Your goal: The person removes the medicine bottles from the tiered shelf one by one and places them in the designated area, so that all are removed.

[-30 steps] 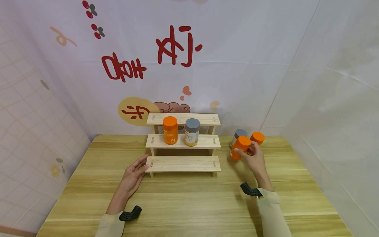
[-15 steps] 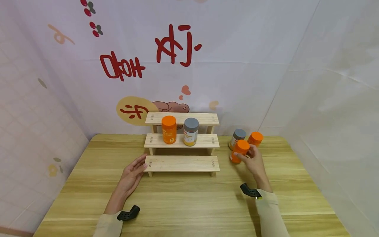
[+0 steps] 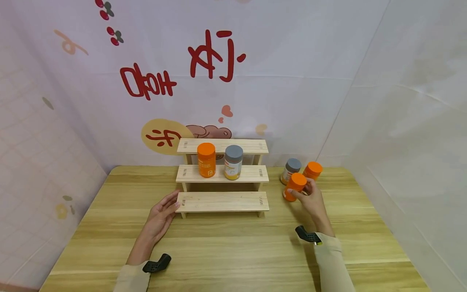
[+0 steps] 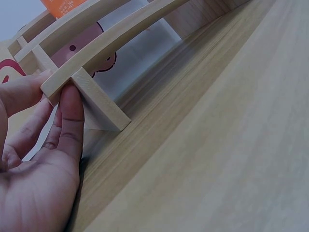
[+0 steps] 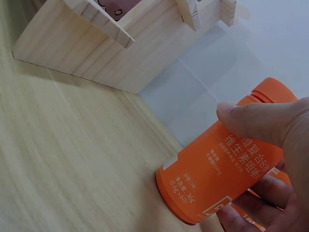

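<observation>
My left hand (image 3: 160, 219) grips the left end of the lowest step of a three-tier wooden display stand (image 3: 222, 201). In the left wrist view its thumb lies over the board (image 4: 111, 41) and fingers curl underneath. At the right, my right hand (image 3: 311, 198) holds an orange supplement bottle (image 3: 294, 187) with white print, thumb on the near side. The right wrist view shows this orange bottle (image 5: 217, 169) low over the table; whether its base touches cannot be told. Just behind it stand a grey-capped bottle (image 3: 292, 168) and another orange-capped bottle (image 3: 312, 170), partly hidden.
On the stand's middle step stand an orange bottle (image 3: 206, 160) and a grey-capped bottle with a white and yellow label (image 3: 233, 162). The wood-grain table (image 3: 226, 251) meets a printed cloth backdrop (image 3: 292, 93) behind the stand, with pale cloth at both sides.
The right hand and its orange bottle have come slightly lower and nearer, away from the bottles behind. The left hand keeps its hold on the stand. The head view has shifted slightly.
</observation>
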A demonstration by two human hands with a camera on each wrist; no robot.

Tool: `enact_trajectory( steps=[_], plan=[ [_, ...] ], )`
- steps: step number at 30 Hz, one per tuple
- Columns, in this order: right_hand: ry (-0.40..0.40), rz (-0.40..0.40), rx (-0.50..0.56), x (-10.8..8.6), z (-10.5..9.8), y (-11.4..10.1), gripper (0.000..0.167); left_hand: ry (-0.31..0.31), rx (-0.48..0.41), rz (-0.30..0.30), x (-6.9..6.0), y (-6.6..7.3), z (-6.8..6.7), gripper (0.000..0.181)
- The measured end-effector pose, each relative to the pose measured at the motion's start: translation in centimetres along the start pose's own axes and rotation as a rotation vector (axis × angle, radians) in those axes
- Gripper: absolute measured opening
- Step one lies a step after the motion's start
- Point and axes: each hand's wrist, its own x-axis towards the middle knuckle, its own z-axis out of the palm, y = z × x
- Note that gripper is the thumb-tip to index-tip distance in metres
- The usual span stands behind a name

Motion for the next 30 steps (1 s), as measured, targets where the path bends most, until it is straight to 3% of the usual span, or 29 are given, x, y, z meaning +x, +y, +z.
enact_trajectory(
  steps=[8,16,30],
  plan=[
    [-0.027,-0.003,-0.051,-0.3,-0.5,-0.7,0.079,0.023,0.007,-0.028,0.0,0.1,0.1,0.068],
    [0.001,-0.092,-0.124,-0.4,-0.3,-2.4,0.078,0.046,0.000,-0.038,0.0,0.2,0.0,0.070],
    [0.042,-0.103,-0.254,-1.6,-0.5,-5.2,0.091,0.039,0.004,-0.040,0.0,0.2,0.2,0.068]
  ],
)
